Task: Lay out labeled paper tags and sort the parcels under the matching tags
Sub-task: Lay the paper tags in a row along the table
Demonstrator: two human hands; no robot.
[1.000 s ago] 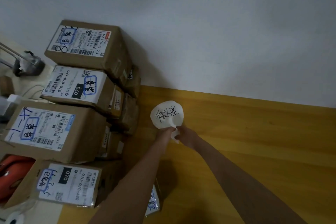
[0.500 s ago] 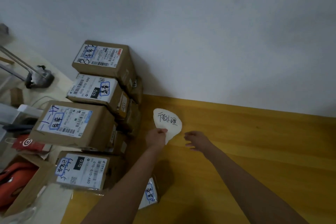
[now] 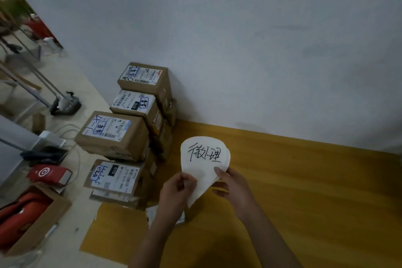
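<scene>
A rounded white paper tag [image 3: 203, 159] with black handwritten characters is held up over the yellow wooden surface [image 3: 304, 180]. My left hand [image 3: 177, 189] pinches its lower left edge. My right hand [image 3: 230, 183] grips its lower right edge, thumb on the front; more white sheets seem to lie behind it. To the left, several brown cardboard parcels [image 3: 113, 135] with white shipping labels stand stacked along the wall. A small white packet [image 3: 152, 213] lies partly hidden under my left forearm.
The grey wall [image 3: 239, 50] borders the yellow surface at the back. On the pale floor at left sit an open box with orange items [image 3: 24, 213], a red device [image 3: 50, 173], cables and a metal stand base [image 3: 65, 105].
My right hand, half a second ago off the tag and beside it, now grips its lower right edge. The tag is raised and faces me more squarely. The view has swung left.
</scene>
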